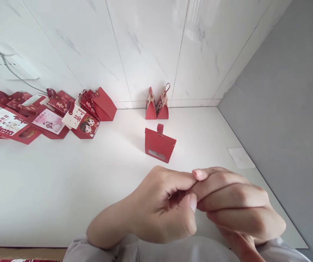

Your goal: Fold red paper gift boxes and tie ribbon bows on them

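My left hand (159, 207) and my right hand (235, 198) meet in front of my body, above the near part of the white table. The left thumb and forefinger are pinched against the right fingers, which are curled closed. Whatever lies between them, if anything, is hidden. Just beyond the hands a red gift box (158, 147) stands upright on the table, with a strap loop on top and an oblong window low on its front. Neither hand touches it.
Two small triangular gift boxes (157, 109) stand side by side near the marble-patterned wall (151, 47). A row of several red gift boxes (49, 122) fills the back left. A cable (19, 74) runs behind them. A pale paper square (241, 158) lies by the right edge.
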A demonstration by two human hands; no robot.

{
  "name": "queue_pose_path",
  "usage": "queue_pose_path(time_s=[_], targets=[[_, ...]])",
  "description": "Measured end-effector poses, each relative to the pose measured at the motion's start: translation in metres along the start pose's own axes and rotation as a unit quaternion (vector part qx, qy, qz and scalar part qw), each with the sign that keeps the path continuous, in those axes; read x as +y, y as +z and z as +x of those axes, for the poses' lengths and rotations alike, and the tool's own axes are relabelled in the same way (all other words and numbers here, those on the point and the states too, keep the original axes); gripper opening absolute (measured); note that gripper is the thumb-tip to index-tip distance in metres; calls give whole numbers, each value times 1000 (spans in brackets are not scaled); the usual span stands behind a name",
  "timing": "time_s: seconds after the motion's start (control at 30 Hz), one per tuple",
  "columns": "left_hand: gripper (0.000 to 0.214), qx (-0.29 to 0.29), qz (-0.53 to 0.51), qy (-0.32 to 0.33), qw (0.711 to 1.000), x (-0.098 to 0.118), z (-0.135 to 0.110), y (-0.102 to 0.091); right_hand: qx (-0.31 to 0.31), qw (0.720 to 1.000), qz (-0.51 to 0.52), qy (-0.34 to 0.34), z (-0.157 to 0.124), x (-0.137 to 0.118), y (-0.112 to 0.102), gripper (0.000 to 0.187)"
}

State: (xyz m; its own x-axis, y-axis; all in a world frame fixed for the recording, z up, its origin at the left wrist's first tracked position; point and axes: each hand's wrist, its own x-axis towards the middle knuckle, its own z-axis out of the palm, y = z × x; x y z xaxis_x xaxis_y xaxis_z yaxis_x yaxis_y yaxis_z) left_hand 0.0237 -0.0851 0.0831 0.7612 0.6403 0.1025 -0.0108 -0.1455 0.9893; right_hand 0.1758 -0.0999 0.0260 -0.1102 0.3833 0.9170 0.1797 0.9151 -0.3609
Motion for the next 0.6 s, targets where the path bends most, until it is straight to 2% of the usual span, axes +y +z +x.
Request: queue_pose_path(time_s=[0.03, 0.1, 0.23, 0.4, 0.5, 0.6], targets=[[23, -3, 10, -2, 1000, 1, 0, 0, 46, 998, 46, -8, 6, -2, 0, 40], [22, -14, 10, -12, 1000, 4, 0, -1, 92, 988, 120, -4, 16, -5, -1, 39], [21, -28, -14, -15, 999, 7, 0, -2, 104, 980, 172, -4, 22, -5, -2, 45], [20, -11, 3, -18, 1000, 3, 1, -1, 65, 992, 111, 9, 21, -6, -4, 44], [22, -5, 5, -25, 1000, 1, 2, 0, 98, 994, 50, -28, 24, -6, -2, 46], [25, -3, -29, -39, 999, 2, 3, -1, 98, 992, -5, -82, 27, -4, 3, 49]])
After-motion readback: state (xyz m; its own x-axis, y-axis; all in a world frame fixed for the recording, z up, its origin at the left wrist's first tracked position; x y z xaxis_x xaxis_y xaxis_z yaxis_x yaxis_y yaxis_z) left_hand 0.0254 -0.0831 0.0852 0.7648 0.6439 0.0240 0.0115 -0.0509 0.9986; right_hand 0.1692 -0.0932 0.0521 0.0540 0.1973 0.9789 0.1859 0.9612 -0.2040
